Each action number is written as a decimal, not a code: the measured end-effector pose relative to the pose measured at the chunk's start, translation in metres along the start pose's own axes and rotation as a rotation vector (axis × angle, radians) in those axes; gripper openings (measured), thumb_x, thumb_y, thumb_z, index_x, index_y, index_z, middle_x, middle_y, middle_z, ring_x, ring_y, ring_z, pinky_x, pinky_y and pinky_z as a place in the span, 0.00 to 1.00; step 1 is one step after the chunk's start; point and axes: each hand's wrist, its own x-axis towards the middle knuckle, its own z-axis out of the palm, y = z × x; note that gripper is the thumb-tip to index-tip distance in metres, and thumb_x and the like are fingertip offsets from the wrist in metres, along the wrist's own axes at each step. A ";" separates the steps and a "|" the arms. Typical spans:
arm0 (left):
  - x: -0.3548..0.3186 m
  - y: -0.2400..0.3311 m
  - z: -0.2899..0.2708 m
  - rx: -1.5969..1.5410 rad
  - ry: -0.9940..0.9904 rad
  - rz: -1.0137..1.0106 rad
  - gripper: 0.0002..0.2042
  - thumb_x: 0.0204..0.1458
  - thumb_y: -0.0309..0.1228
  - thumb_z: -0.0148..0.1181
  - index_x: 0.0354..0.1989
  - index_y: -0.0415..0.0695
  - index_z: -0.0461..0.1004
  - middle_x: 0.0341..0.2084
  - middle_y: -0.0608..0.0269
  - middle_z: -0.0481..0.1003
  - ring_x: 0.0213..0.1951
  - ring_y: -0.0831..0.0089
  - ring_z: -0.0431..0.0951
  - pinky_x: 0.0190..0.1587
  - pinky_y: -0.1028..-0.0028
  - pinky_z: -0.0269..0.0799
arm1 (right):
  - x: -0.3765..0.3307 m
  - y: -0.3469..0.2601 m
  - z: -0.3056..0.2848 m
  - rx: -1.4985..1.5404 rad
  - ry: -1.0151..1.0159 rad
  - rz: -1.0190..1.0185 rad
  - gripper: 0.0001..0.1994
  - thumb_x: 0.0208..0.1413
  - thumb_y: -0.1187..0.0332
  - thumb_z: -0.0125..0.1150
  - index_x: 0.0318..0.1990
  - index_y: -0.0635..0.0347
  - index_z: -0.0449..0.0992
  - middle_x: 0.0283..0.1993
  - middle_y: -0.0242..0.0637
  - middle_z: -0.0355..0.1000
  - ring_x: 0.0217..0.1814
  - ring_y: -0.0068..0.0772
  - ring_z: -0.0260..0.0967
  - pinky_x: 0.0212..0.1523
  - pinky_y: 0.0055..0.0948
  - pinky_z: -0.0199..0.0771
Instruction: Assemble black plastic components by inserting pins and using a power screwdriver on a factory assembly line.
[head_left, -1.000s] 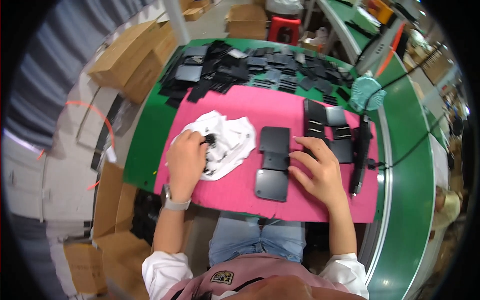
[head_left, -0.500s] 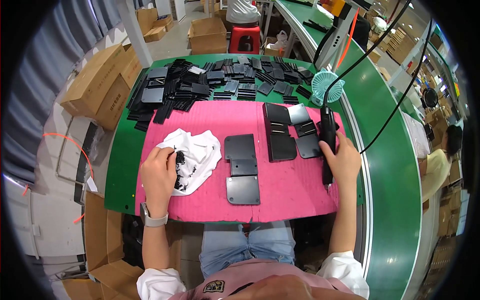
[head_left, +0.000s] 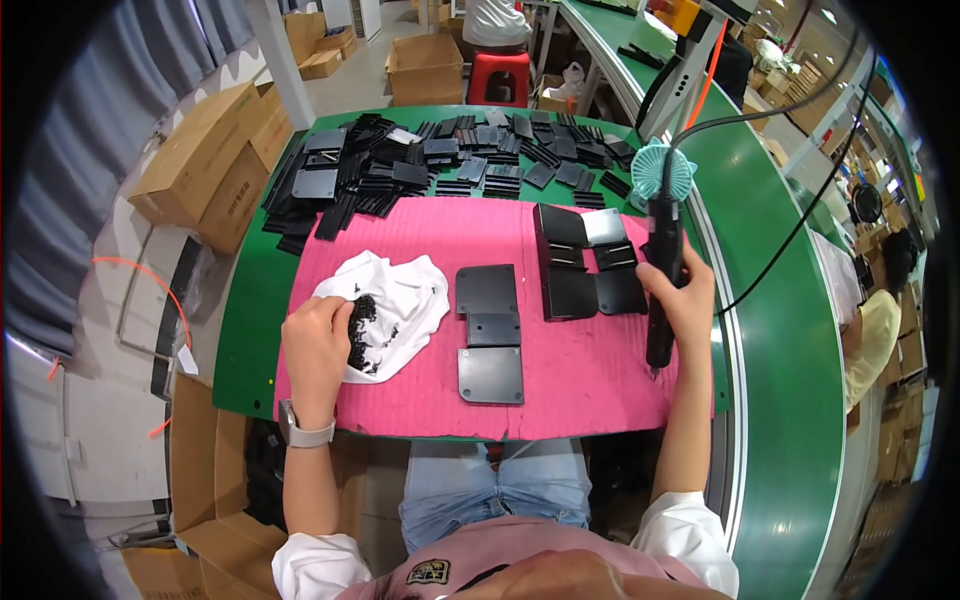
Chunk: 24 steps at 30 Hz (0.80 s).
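My left hand is at the edge of a white cloth, thumb and fingertips pinched together beside a heap of small black screws. Whatever the fingertips may hold is hidden. In my right hand is a black electric screwdriver, upright, its tip pointing down near the mat's right edge and its cord running up. Between my hands lies a flat black stepped plastic case with holes at its corners. Further right, just left of the screwdriver, sit hinged black cases, one panel shiny.
A pink mat covers the near part of the green table. Behind it are piles of black plastic parts. A small turquoise fan stands at the back right. Cardboard boxes are on the left; an open carton sits below.
My right hand and the screwdriver have shifted slightly away from me, and the grip has turned a little. The left hand stays by the screws. The whole view has moved slightly.
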 end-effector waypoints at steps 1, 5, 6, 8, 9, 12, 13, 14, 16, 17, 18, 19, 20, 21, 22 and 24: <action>0.001 0.000 0.000 -0.001 -0.003 -0.002 0.04 0.48 0.23 0.60 0.27 0.35 0.76 0.22 0.48 0.74 0.25 0.52 0.74 0.28 0.63 0.68 | -0.001 -0.007 -0.002 0.121 -0.015 0.027 0.14 0.43 0.66 0.68 0.35 0.64 0.74 0.25 0.28 0.70 0.26 0.18 0.66 0.28 0.21 0.65; 0.006 0.004 0.002 -0.117 0.042 -0.028 0.03 0.48 0.21 0.59 0.28 0.34 0.76 0.22 0.48 0.74 0.25 0.52 0.74 0.28 0.64 0.68 | -0.001 -0.029 -0.003 0.598 -0.105 -0.033 0.21 0.49 0.63 0.65 0.46 0.67 0.70 0.27 0.33 0.69 0.25 0.23 0.67 0.29 0.20 0.64; 0.008 0.006 0.002 -0.162 0.037 -0.056 0.03 0.48 0.21 0.59 0.28 0.33 0.76 0.22 0.48 0.74 0.25 0.52 0.75 0.28 0.64 0.68 | -0.001 -0.034 0.000 0.713 -0.135 -0.063 0.25 0.51 0.60 0.64 0.52 0.69 0.68 0.29 0.36 0.70 0.27 0.25 0.68 0.30 0.21 0.65; 0.008 0.001 0.005 -0.139 0.050 -0.026 0.04 0.48 0.21 0.59 0.30 0.33 0.77 0.23 0.48 0.74 0.25 0.52 0.75 0.28 0.64 0.68 | -0.002 -0.045 0.010 0.828 -0.157 -0.079 0.29 0.53 0.57 0.62 0.57 0.68 0.63 0.32 0.39 0.70 0.28 0.26 0.68 0.31 0.22 0.67; 0.009 0.000 0.006 -0.117 0.061 0.009 0.04 0.48 0.21 0.59 0.31 0.33 0.77 0.23 0.48 0.74 0.25 0.53 0.75 0.28 0.65 0.68 | -0.002 -0.048 0.013 0.944 -0.174 -0.096 0.33 0.55 0.55 0.61 0.61 0.68 0.59 0.35 0.42 0.70 0.29 0.28 0.69 0.32 0.24 0.68; 0.009 0.002 0.005 -0.106 0.047 -0.068 0.05 0.49 0.20 0.58 0.32 0.33 0.77 0.24 0.48 0.75 0.25 0.53 0.76 0.28 0.65 0.69 | 0.001 -0.038 0.016 1.086 -0.379 -0.071 0.32 0.61 0.50 0.51 0.65 0.64 0.54 0.39 0.43 0.65 0.31 0.29 0.66 0.35 0.29 0.66; 0.009 0.001 0.006 -0.105 0.051 -0.075 0.05 0.49 0.20 0.58 0.32 0.33 0.77 0.24 0.48 0.75 0.25 0.53 0.76 0.28 0.65 0.69 | 0.001 -0.040 0.018 1.121 -0.372 -0.040 0.31 0.63 0.50 0.48 0.66 0.61 0.54 0.36 0.41 0.65 0.29 0.28 0.64 0.35 0.29 0.65; 0.009 0.000 0.007 -0.112 0.074 -0.063 0.05 0.49 0.20 0.58 0.33 0.33 0.77 0.24 0.48 0.75 0.26 0.53 0.76 0.28 0.66 0.69 | 0.001 -0.041 0.020 1.120 -0.379 -0.040 0.31 0.63 0.50 0.48 0.66 0.61 0.54 0.36 0.41 0.65 0.29 0.28 0.64 0.35 0.29 0.65; 0.009 -0.001 0.008 -0.119 0.100 -0.056 0.05 0.49 0.20 0.58 0.33 0.33 0.78 0.24 0.48 0.75 0.26 0.54 0.76 0.28 0.66 0.69 | 0.002 -0.042 0.024 1.206 -0.352 -0.059 0.32 0.61 0.51 0.51 0.64 0.64 0.55 0.33 0.41 0.66 0.27 0.30 0.66 0.31 0.29 0.65; 0.009 0.000 0.008 -0.116 0.125 -0.050 0.05 0.49 0.20 0.58 0.33 0.34 0.78 0.24 0.48 0.75 0.26 0.54 0.76 0.28 0.66 0.69 | 0.001 -0.044 0.027 1.209 -0.323 -0.052 0.30 0.61 0.52 0.52 0.63 0.64 0.56 0.31 0.40 0.66 0.25 0.28 0.63 0.29 0.29 0.62; 0.009 0.001 0.008 -0.113 0.149 -0.044 0.05 0.49 0.20 0.58 0.34 0.34 0.78 0.24 0.49 0.75 0.26 0.54 0.76 0.28 0.66 0.69 | 0.002 -0.044 0.028 1.207 -0.326 -0.051 0.30 0.61 0.52 0.52 0.63 0.64 0.56 0.31 0.40 0.66 0.25 0.28 0.63 0.29 0.29 0.62; 0.010 0.003 0.008 -0.113 0.151 -0.046 0.05 0.49 0.20 0.58 0.34 0.34 0.78 0.24 0.49 0.75 0.26 0.54 0.76 0.28 0.66 0.69 | 0.002 -0.045 0.027 1.191 -0.368 -0.060 0.30 0.61 0.52 0.51 0.63 0.62 0.56 0.30 0.37 0.64 0.23 0.26 0.62 0.30 0.28 0.62; 0.010 0.006 0.009 -0.111 0.171 -0.040 0.05 0.49 0.20 0.58 0.34 0.34 0.78 0.24 0.49 0.75 0.26 0.54 0.76 0.28 0.66 0.69 | 0.003 -0.046 0.026 1.173 -0.408 -0.070 0.30 0.60 0.52 0.51 0.64 0.60 0.56 0.28 0.34 0.62 0.22 0.24 0.60 0.31 0.28 0.61; 0.011 0.007 0.009 -0.109 0.190 -0.033 0.06 0.49 0.20 0.58 0.34 0.34 0.78 0.23 0.49 0.75 0.26 0.54 0.76 0.27 0.66 0.69 | 0.003 -0.048 0.026 1.171 -0.409 -0.070 0.30 0.60 0.52 0.51 0.64 0.60 0.56 0.28 0.34 0.62 0.22 0.24 0.60 0.31 0.28 0.61; 0.012 0.005 0.010 -0.107 0.190 -0.036 0.06 0.49 0.20 0.58 0.34 0.34 0.78 0.23 0.49 0.75 0.26 0.54 0.76 0.27 0.66 0.69 | 0.003 -0.051 0.028 1.146 -0.431 -0.084 0.30 0.58 0.52 0.52 0.63 0.60 0.57 0.26 0.34 0.62 0.20 0.24 0.59 0.29 0.27 0.60; 0.012 0.000 0.011 -0.061 0.146 0.002 0.06 0.49 0.19 0.58 0.35 0.34 0.78 0.23 0.49 0.74 0.25 0.54 0.76 0.27 0.65 0.69 | 0.003 -0.055 0.033 1.123 -0.453 -0.098 0.31 0.57 0.52 0.54 0.63 0.59 0.57 0.25 0.33 0.62 0.17 0.23 0.58 0.26 0.26 0.59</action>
